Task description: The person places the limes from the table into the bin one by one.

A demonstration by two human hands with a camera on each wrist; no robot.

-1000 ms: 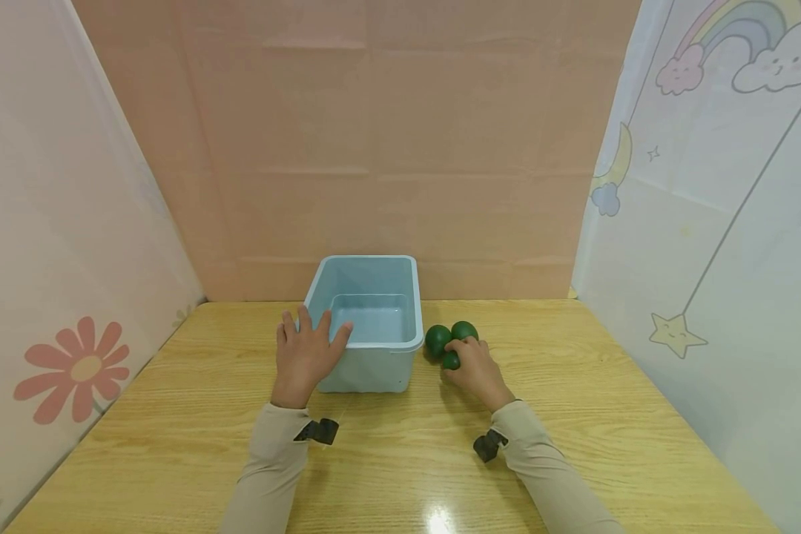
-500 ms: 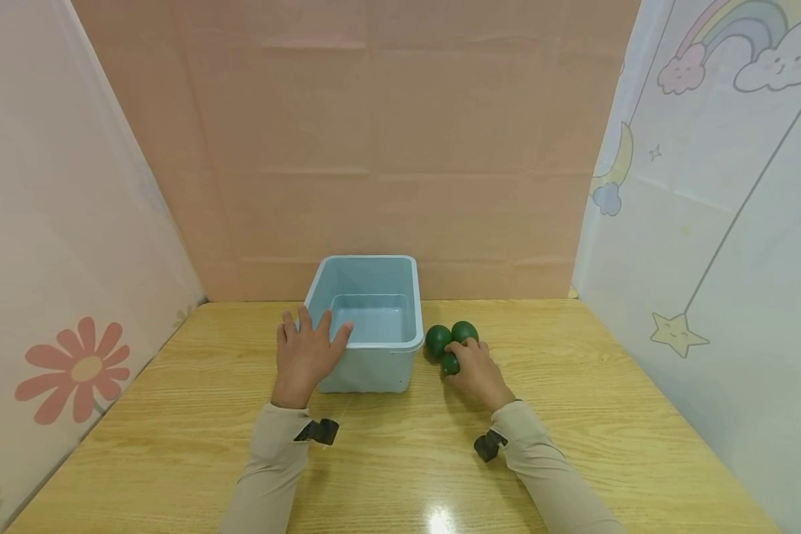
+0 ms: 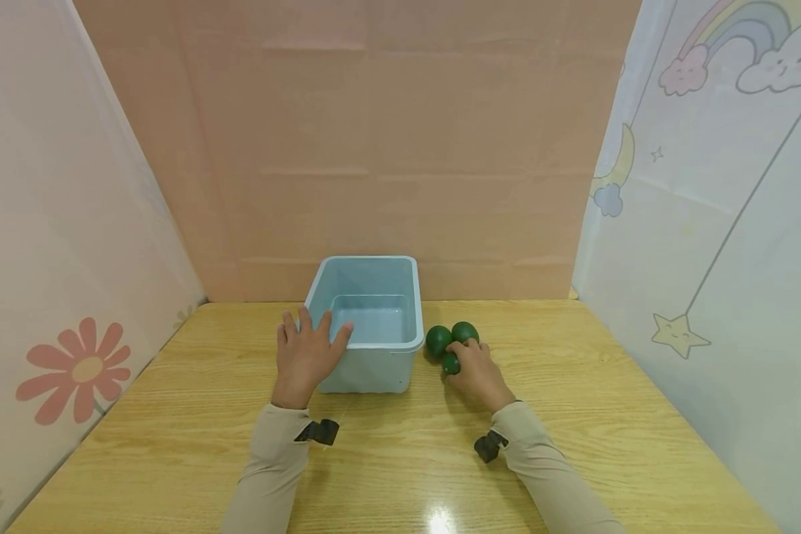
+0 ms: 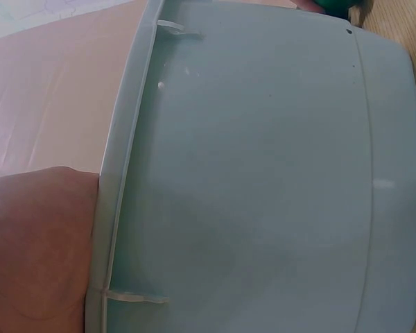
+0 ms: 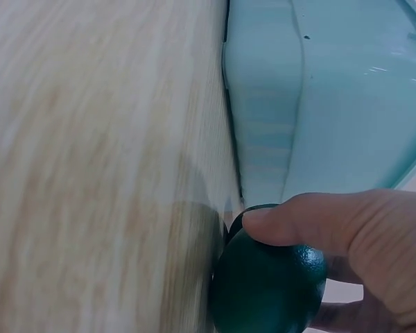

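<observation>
A light blue plastic bin (image 3: 363, 371) stands on the table. My left hand (image 3: 305, 360) rests at its near left rim with spread, mostly straight fingers. In the left wrist view, part of that hand (image 4: 38, 250) lies beside the rim. To the right of the bin, my right hand (image 3: 478, 373) grips a dark green, glossy, egg-shaped avocado (image 3: 451, 363), low at the tabletop. The right wrist view has my thumb over the avocado (image 5: 267, 288), with fingers on its far side. A second avocado (image 3: 438, 341) and a third avocado (image 3: 464, 331) lie just beyond, close together.
The wood-grain table (image 3: 387, 467) extends to an upright peach backdrop (image 3: 387, 170) behind the bin. Printed panels flank it: a left panel (image 3: 53, 222) with a flower and a right panel (image 3: 694, 222) with a star. Wrist cameras are strapped to both sleeves.
</observation>
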